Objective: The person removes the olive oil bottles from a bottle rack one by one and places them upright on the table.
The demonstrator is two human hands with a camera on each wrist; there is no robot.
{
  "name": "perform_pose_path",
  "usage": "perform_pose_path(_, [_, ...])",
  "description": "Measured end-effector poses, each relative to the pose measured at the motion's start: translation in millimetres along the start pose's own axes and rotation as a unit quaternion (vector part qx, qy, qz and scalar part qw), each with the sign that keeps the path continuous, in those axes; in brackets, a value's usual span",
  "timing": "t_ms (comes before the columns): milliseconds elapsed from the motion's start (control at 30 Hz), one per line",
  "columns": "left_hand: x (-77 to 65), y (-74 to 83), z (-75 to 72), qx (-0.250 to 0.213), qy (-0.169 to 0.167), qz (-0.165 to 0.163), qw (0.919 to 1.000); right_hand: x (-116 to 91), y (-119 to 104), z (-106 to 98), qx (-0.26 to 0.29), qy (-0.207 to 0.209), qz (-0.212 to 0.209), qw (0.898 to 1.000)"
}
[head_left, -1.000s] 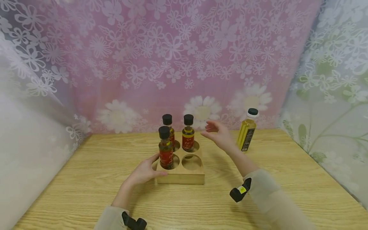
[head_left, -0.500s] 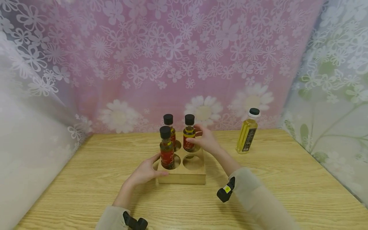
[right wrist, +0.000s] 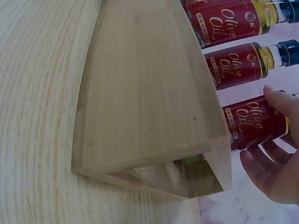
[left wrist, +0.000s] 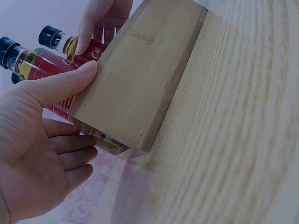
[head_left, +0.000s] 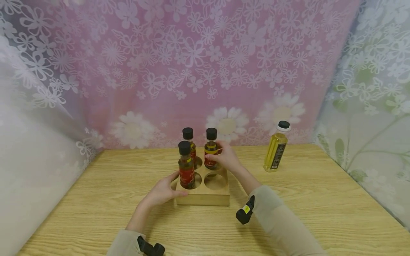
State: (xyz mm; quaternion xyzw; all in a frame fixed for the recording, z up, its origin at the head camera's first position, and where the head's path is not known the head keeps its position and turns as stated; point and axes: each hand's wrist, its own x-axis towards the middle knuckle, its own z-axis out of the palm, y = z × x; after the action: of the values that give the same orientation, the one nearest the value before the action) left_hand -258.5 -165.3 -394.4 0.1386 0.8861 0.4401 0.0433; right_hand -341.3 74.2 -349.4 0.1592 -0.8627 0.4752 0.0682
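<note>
1. Head view: since a second ago, the right hand [head_left: 226, 156] has come across to the small dark bottle with a red label and black cap [head_left: 210, 149] at the back right. We see it clasped between thumb and fingers, upright in its round hole in the pale wooden rack [head_left: 203, 200]. A front-left bottle [head_left: 187, 172] and a back-left bottle [head_left: 193, 150], both red-labelled, stand in the left holes. Well apart on the wood-grain table [head_left: 96, 213] is a taller clear bottle of yellow oil [head_left: 275, 153].
2. Left wrist view: the left hand [left wrist: 42, 135] lays its thumb along the rack's front upper edge; its fingers are relaxed beside the left end. Whether their tips press on wood, we cannot tell.
3. Right wrist view: the thumb lies against the "Olive Oil" label, fingers opposite. We judge the bottle stiff, fairly weighty, slick and breakable if glass, best held round its straight labelled body, below the neck.
</note>
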Motion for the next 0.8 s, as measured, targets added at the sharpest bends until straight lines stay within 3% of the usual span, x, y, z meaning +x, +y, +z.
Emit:
perform_pose_path(467, [-0.9,1.6,1.6,-0.003,-0.003,0.003,1.0,-5,-1,-7,-0.003,0.011,0.007,1.0])
perform_pose_path(800, [0.3,-1.5,0.5,-0.005,-0.004,-0.001,1.0,-3,-18,-28,0.031,0.043,-0.034,0.998])
